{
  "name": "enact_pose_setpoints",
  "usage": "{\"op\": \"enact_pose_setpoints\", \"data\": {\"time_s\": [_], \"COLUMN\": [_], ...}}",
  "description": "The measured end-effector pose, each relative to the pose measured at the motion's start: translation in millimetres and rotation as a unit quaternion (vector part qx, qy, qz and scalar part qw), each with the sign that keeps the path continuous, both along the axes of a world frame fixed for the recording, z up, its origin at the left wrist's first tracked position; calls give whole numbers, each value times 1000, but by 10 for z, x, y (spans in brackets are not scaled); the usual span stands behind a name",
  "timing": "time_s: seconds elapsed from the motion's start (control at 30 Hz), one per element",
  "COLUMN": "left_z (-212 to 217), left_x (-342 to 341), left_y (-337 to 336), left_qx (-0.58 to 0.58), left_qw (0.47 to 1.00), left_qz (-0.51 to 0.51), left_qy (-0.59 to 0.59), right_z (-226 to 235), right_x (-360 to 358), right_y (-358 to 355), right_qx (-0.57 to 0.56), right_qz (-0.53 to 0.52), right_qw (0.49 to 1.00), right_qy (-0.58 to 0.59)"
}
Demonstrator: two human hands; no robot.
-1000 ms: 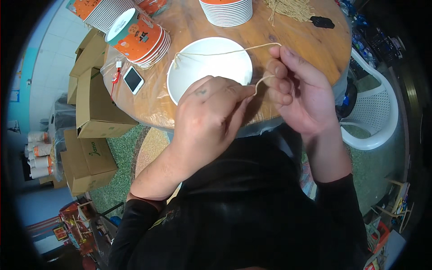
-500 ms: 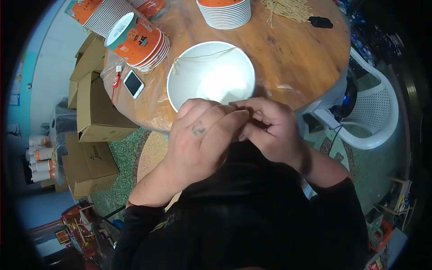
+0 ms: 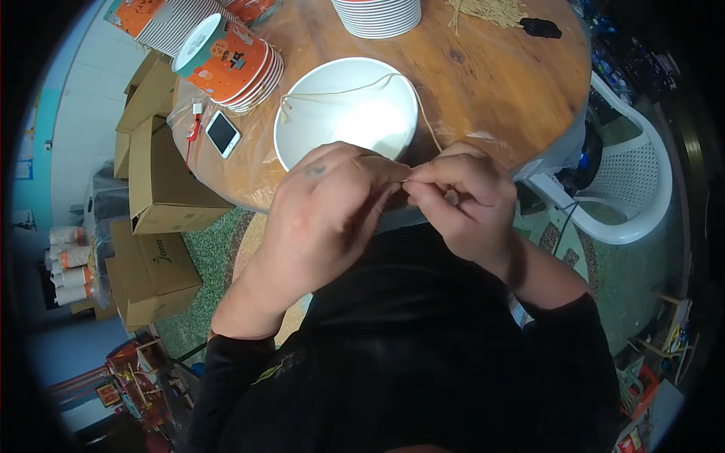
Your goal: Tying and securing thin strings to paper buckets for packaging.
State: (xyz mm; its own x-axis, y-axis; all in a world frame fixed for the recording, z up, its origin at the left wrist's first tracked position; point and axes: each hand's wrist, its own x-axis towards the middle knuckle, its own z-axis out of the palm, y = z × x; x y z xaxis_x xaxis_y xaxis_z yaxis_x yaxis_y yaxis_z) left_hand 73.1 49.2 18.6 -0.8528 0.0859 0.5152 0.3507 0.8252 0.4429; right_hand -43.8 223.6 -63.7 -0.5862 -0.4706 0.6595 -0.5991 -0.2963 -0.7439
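Observation:
Just in front of my body, my left hand (image 3: pixel 325 200) and my right hand (image 3: pixel 470 195) meet fingertip to fingertip. Both are closed in a pinch on a thin beige cord (image 3: pixel 421 106); the bit between the fingertips is mostly hidden. From my right hand the cord runs up to the rim of a white paper bucket (image 3: pixel 298 140) and sags across its mouth to a knotted end at the left rim. The bucket's open mouth faces me, just beyond my hands, and my left hand covers its near edge.
On the round wooden table (image 3: pixel 513 90) stand stacks of orange printed paper buckets (image 3: pixel 230 64), a white-rimmed stack (image 3: pixel 377 19), a bundle of beige cords (image 3: pixel 487 11), a black object (image 3: pixel 541 28) and a phone (image 3: pixel 223 134). Cardboard boxes (image 3: pixel 177 174) are left; a white plastic chair (image 3: pixel 634 189) is right.
My hands have tilted and drawn slightly apart, so the pinching fingertips now show. The cord has come up off the bucket's right rim toward my right hand. The bucket appears slightly higher and further left.

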Motion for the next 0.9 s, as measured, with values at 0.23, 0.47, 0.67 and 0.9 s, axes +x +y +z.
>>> {"op": "enact_pose_setpoints", "data": {"time_s": [0.23,0.47,0.67,0.9], "left_z": [-62,-17,24,-65], "left_x": [-81,-357,-464,-486], "left_y": [-82,-214,-251,-318], "left_qx": [42,162,144,178], "left_qw": [998,967,930,923], "left_qz": [28,81,70,43], "left_qy": [-27,-181,-330,-339], "right_z": [-217,-515,-585,-567], "right_x": [4,4,42,63], "right_y": [-40,-204,-219,-245], "right_qx": [-47,-104,-65,-83], "right_qz": [-17,-18,-40,-37], "right_qw": [998,978,982,972], "right_qy": [-39,-180,-174,-218]}}
